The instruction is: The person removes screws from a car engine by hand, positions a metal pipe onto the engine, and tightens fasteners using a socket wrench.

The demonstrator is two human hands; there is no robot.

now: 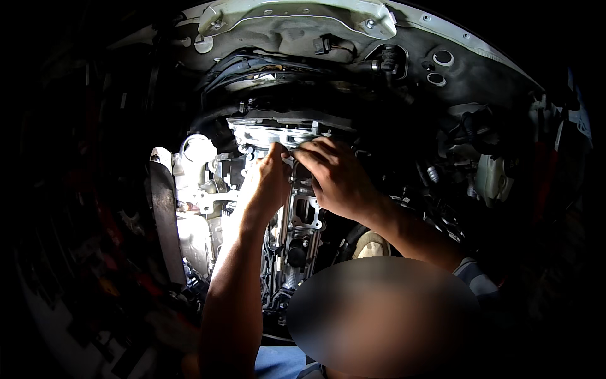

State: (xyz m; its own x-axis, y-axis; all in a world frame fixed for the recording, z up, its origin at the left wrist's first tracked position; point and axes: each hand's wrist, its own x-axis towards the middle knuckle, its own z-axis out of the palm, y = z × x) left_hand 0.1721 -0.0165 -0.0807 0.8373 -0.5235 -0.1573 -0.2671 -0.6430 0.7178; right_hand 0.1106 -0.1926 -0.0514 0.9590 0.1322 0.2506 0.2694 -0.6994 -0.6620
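My left hand (pixel 266 183) reaches over an open engine, its fingers bent at the near edge of a silver metal part (pixel 271 134) at the engine's far end. Close beside it, my right hand (pixel 338 180) has its fingers curled together against the same area. The fingertips of both hands nearly meet; whatever they grip there is too small or hidden to make out. Below the hands, a long metal rail (pixel 278 243) runs toward me. Next to it lie a silver frame with a square opening (pixel 307 211) and a round black part (pixel 296 254).
Left of the engine are a bright round metal pipe mouth (pixel 199 150) and a curved metal shield (pixel 165 218). Dark cables (pixel 249 66) cross beneath the pale body panel (pixel 297 22) at the far side. A whitish container (pixel 493 177) sits at right. Deep shadow covers both sides.
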